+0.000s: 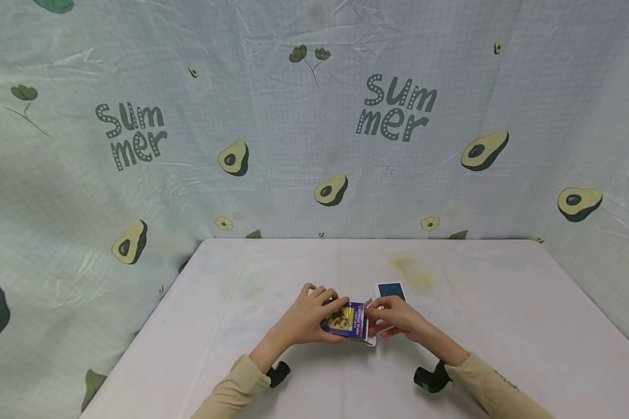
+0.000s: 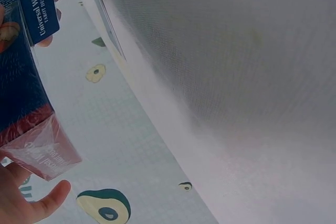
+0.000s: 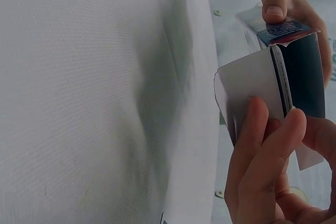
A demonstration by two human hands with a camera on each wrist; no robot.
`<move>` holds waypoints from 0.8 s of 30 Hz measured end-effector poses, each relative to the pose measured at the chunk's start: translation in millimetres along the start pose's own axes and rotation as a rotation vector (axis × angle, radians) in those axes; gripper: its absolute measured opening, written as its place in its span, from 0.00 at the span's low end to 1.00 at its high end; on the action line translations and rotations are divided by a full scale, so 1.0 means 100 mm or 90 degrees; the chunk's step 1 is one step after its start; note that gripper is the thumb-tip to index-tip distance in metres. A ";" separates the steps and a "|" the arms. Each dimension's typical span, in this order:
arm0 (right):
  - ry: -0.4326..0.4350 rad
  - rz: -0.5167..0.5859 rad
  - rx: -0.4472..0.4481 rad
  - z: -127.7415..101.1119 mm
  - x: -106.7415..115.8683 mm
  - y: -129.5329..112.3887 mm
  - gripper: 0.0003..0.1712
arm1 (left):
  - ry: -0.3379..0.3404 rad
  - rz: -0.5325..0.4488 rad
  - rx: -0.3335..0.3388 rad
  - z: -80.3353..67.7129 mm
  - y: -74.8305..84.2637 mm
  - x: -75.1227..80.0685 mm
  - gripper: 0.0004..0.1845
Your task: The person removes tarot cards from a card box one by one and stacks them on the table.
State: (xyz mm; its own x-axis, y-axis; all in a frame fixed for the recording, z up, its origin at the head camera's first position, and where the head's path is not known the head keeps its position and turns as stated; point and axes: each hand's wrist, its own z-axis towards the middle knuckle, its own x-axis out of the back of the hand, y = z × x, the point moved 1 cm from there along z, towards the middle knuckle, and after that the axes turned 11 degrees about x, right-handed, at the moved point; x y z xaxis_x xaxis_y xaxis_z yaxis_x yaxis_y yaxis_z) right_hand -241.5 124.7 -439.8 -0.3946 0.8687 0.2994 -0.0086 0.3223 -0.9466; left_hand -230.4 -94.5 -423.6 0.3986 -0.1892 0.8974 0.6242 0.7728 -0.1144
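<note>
Table (image 1: 262,279): 2 hands on 1 box. Left hand (image 1: 310,316) grips the box (image 1: 340,321) from the left, over mid-table. Right hand (image 1: 400,318) at its open right end, fingertips touching the cards (image 3: 284,77); can't tell if pinching. 1 blue card (image 1: 391,290) lies just beyond, far side.

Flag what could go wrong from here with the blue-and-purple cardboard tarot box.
The stack of thin rectangular cards at the open end of the box might spill if the right hand slips. The left hand, gripping the box, could dent it by squeezing. The loose blue-backed, white-bordered card on the white table, near the right hand, might get knocked.
</note>
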 end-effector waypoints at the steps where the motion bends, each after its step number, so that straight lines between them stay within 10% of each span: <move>1: 0.003 -0.001 -0.003 0.00 0.00 0.00 0.17 | 0.001 0.001 -0.001 0.00 0.00 0.00 0.40; 24: -0.003 0.012 0.008 0.00 0.00 0.01 0.15 | -0.002 0.007 0.000 0.00 0.01 0.00 0.40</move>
State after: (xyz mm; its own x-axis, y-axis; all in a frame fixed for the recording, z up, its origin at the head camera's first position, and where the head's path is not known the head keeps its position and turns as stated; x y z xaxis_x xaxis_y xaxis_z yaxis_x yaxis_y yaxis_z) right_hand -241.2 125.7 -440.9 -0.3991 0.8728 0.2810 -0.0125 0.3013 -0.9534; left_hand -229.7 -93.7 -423.6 0.4033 -0.1779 0.8976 0.6191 0.7754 -0.1244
